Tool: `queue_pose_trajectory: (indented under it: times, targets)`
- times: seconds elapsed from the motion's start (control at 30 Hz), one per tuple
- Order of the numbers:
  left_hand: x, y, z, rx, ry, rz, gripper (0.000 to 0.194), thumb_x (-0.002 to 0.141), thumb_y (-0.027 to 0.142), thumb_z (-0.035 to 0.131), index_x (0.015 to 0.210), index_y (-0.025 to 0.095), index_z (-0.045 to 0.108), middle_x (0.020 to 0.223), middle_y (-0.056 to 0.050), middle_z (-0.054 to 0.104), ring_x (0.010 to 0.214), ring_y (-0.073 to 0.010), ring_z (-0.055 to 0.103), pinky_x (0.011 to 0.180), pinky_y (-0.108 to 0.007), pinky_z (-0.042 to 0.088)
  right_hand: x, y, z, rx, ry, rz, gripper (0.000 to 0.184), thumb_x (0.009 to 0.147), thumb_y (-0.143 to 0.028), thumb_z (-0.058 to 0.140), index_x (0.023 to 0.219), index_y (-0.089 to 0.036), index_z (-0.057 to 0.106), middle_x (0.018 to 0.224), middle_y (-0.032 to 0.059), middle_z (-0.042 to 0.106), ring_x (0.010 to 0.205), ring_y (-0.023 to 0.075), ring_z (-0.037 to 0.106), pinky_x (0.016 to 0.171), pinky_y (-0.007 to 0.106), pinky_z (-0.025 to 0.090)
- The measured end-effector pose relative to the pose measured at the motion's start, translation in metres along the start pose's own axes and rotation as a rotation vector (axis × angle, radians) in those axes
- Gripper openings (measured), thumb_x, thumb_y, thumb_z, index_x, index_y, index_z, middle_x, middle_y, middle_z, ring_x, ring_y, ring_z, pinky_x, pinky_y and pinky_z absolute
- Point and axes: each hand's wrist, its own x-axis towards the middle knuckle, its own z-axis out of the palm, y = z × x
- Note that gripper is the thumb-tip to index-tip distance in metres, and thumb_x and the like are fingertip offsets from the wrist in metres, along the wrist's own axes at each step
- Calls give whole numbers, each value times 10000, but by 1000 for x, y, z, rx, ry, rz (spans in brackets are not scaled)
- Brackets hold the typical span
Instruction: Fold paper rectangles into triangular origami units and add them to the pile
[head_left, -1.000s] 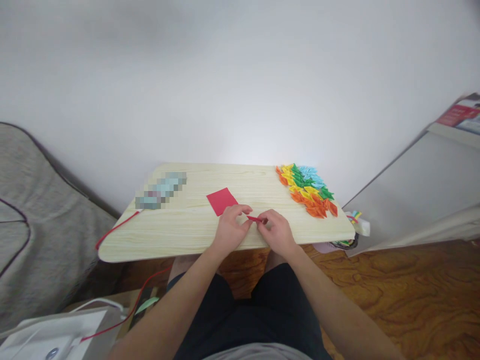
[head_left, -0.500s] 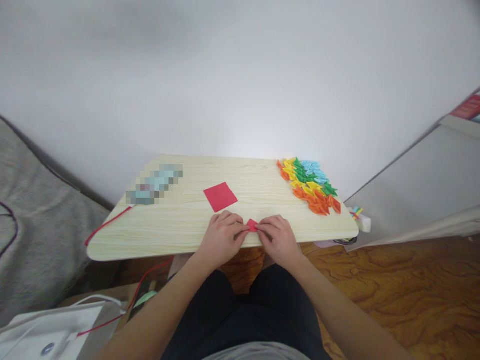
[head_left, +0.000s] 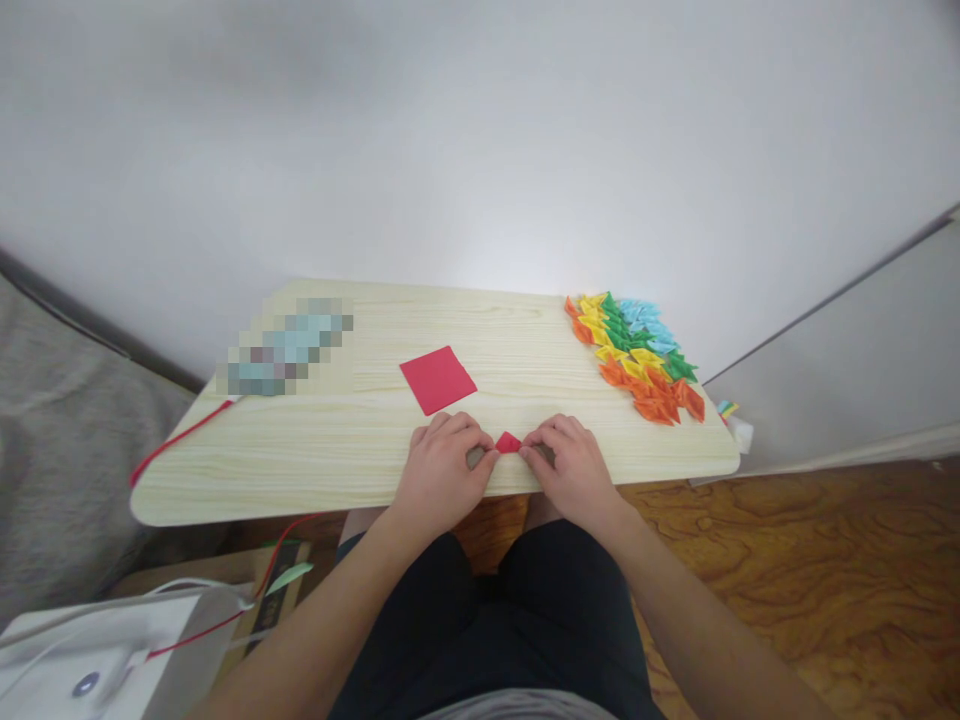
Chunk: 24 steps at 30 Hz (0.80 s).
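Observation:
A small folded piece of red paper (head_left: 508, 442) is pinched at its two side corners, low over the near edge of the table. My left hand (head_left: 445, 462) grips its left corner between thumb and fingers. The right corner is held the same way by my right hand (head_left: 571, 464). Beyond my left hand lies a flat stack or sheet of square red paper (head_left: 438, 380). How many sheets it has I cannot tell.
On the right of the pale wooden table (head_left: 360, 440) lie several folded paper pieces (head_left: 637, 355) in orange, yellow, green and light blue. A blurred-out object (head_left: 289, 345) with a red cable (head_left: 180, 440) is at the left. A white wall (head_left: 480, 150) stands behind.
The red piece now shows a flatter, triangular outline, and my hands are slightly further apart. My view has shifted a little, so the table appears larger and higher.

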Motion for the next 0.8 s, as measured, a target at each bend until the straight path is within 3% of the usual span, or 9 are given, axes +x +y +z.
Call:
queue_pose_trajectory:
  times: [0.27, 0.8]
  targets:
    - [3, 0, 0, 10, -17, -33, 105, 902, 310, 714, 810, 258, 710, 989, -51, 722, 1023, -292, 596, 865, -436, 401, 21, -8, -13, -79, -158, 50, 155, 970, -290, 675, 839, -240, 740, 902, 43, 720, 937, 233, 649, 816, 349, 436]
    - [8, 6, 3, 122, -41, -31, 227, 967, 375, 638, 788, 235, 650, 920, -69, 693, 972, -298, 593, 833, -440, 370, 33, -20, -10, -289, -279, 63, 277, 1032, -315, 514, 860, -204, 701, 953, 134, 746, 938, 303, 671, 784, 413, 413]
